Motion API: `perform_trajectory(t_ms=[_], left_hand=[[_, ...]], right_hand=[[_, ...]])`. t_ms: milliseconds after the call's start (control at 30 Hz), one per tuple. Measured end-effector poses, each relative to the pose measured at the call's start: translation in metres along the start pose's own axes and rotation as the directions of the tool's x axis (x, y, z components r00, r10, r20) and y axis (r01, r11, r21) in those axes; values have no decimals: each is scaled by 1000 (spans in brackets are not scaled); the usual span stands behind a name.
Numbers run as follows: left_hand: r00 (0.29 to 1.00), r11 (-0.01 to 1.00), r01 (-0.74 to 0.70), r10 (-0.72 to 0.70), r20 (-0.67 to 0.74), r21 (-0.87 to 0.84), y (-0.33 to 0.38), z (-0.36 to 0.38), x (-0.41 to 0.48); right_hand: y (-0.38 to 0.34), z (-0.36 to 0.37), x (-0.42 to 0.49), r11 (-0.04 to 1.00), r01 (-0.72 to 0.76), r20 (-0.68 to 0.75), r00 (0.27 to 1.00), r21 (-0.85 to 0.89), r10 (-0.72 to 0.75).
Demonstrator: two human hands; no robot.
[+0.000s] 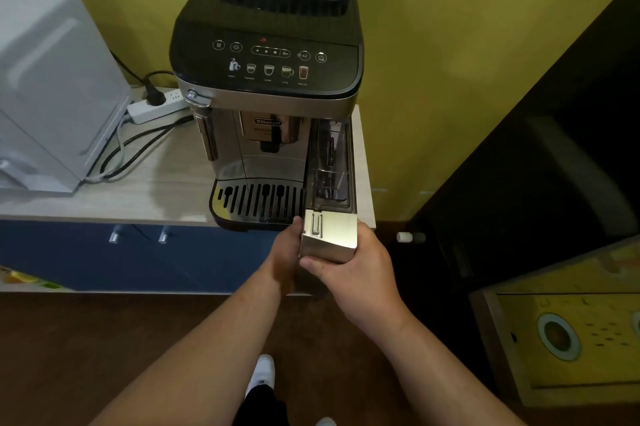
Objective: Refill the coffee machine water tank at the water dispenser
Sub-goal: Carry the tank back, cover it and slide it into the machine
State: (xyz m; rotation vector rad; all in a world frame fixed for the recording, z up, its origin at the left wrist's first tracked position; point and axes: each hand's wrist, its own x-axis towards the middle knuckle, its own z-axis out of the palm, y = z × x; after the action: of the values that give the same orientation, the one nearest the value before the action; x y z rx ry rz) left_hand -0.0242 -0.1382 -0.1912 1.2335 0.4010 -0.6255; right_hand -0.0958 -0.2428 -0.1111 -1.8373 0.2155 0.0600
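Observation:
A black and silver coffee machine (266, 79) stands on a pale wooden counter (104, 197). Its water tank (330, 183), clear plastic with a silver front panel, sticks partway out of the slot at the machine's right side, over the counter's front edge. My left hand (287, 249) grips the left side of the tank's silver front. My right hand (356, 270) wraps around its right side and underside. No water dispenser that I can identify is in view.
A white appliance (52, 86) stands on the counter's left, beside a power strip (156, 107) with cables. Blue cabinet doors with metal handles (138, 235) lie below. A dark glass panel (554, 148) and a yellow wooden box (571, 332) stand at the right.

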Motion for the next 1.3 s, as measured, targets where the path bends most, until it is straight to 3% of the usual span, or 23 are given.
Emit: perform_trajectory(t_ms=[300, 533, 733, 1000, 1300], left_hand=[[999, 991, 10, -16, -45, -132, -1, -1, -3], [998, 997, -47, 50, -39, 64, -2, 8, -6], [993, 992, -76, 85, -80, 105, -3, 9, -5], [997, 973, -77, 81, -9, 217, -4, 10, -8], [998, 999, -23, 25, -50, 39, 4, 6, 3]], right_hand=[[3, 1, 2, 1000, -16, -11, 1000, -7, 16], [10, -1, 1, 999, -30, 1, 1000, -12, 30], [9, -8, 3, 999, -38, 1, 999, -23, 38], [12, -10, 3, 998, -50, 10, 999, -46, 50], [15, -3, 9, 996, -47, 26, 998, -71, 49]])
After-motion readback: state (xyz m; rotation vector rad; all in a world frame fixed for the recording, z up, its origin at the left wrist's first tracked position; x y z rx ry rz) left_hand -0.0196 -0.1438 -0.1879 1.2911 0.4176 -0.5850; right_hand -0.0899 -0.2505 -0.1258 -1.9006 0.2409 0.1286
